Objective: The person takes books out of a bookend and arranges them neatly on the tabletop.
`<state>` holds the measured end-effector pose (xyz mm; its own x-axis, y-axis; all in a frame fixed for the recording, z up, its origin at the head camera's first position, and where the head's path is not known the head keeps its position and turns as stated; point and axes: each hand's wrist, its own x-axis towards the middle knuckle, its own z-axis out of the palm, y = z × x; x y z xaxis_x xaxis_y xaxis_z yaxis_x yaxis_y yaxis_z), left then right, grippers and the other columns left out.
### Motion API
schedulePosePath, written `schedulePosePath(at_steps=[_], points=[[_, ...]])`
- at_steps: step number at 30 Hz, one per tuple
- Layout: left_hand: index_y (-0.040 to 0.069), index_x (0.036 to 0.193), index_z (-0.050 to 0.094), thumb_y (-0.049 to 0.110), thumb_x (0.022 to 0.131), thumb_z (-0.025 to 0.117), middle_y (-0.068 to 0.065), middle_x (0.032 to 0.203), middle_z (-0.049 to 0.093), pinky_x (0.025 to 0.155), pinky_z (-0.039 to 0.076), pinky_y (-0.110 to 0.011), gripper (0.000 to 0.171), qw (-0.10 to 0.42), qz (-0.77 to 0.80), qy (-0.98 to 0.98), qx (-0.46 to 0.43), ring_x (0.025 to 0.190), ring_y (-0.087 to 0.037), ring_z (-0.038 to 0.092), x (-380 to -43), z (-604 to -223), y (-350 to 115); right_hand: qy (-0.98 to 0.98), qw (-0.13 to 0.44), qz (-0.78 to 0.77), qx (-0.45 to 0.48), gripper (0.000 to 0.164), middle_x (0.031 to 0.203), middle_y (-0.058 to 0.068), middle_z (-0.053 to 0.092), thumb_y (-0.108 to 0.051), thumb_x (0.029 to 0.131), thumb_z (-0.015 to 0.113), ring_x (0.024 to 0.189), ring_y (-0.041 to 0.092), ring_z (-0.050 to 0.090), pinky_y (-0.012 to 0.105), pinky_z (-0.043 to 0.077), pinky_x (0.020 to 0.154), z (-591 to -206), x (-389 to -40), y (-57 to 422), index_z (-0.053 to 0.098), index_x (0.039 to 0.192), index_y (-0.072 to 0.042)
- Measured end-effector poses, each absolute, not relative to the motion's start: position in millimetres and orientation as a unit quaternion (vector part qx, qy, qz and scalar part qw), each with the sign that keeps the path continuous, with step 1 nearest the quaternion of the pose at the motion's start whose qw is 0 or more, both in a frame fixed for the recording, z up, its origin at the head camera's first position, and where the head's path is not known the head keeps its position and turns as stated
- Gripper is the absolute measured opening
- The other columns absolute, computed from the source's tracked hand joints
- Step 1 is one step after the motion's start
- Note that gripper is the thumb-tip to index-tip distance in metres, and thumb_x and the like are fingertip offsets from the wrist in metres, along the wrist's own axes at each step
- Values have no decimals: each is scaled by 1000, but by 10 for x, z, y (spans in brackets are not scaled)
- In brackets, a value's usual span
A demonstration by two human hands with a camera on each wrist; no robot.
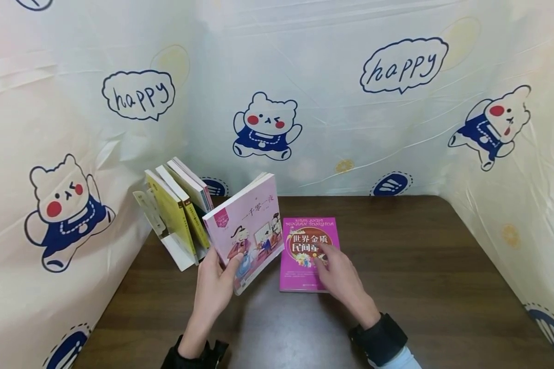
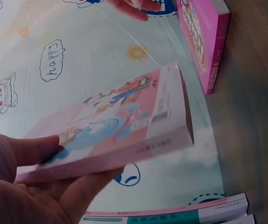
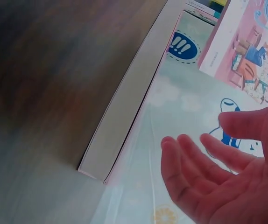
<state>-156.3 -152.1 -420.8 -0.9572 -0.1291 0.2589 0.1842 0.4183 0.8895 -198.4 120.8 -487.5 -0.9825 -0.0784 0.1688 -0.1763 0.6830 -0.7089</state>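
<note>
Head view: the left hand (image 1: pixel 212 287) holds the pink book (image 1: pixel 250 233) above the desk (image 1: pixel 443 266), near leaning books (image 1: pixel 171 215) a bump could topple. Left wrist: the grip, clamped along the spine side, could let it twist loose. Right wrist: the right hand (image 3: pixel 232 172), fingers apart, hangs empty near the magenta book (image 3: pixel 129 102).

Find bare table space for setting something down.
The brown tabletop is bare right of the right hand and on the near side of the magenta folktale book; crowded at left, where leaning books stand beside the pink Arabian Nights book in the left hand.
</note>
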Motion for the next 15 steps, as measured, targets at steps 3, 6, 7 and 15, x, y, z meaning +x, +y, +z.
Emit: schedulePosePath(at_steps=[3, 6, 7, 15], points=[[5, 143, 52, 5, 101, 67, -27, 140, 66, 94, 55, -71, 45, 140, -539, -830, -12, 118, -46, 67, -1579, -4206, -1524, -909, 57, 406, 72, 54, 133, 20, 70, -19, 97, 74, 115, 32, 68, 56, 60, 94, -4860, -1988, 1185, 58, 147, -5], [5, 144, 51, 5, 101, 67, -28, 141, 65, 94, 54, -71, 46, 129, -541, -831, -9, 118, -47, 67, -1591, -4208, -1525, -905, 55, 415, 75, 54, 127, 17, 72, -19, 97, 74, 107, 28, 69, 54, 62, 92, -4851, -1994, 1164, 57, 147, -9], [5, 145, 51, 5, 101, 66, -28, 141, 64, 94, 54, -71, 46, 126, -542, -831, -9, 118, -47, 67, -1597, -4209, -1524, -903, 57, 419, 78, 54, 125, 18, 72, -19, 97, 74, 105, 29, 69, 54, 62, 91, -4847, -1995, 1157, 57, 147, -9], [8, 145, 52, 5, 100, 67, -24, 138, 67, 92, 57, -68, 47, 135, -529, -838, -13, 116, -42, 69, -1646, -4204, -1485, -892, 66, 434, 105, 56, 135, 16, 70, -19, 98, 73, 117, 30, 68, 56, 59, 98, -4802, -2019, 1110, 54, 150, -10]])
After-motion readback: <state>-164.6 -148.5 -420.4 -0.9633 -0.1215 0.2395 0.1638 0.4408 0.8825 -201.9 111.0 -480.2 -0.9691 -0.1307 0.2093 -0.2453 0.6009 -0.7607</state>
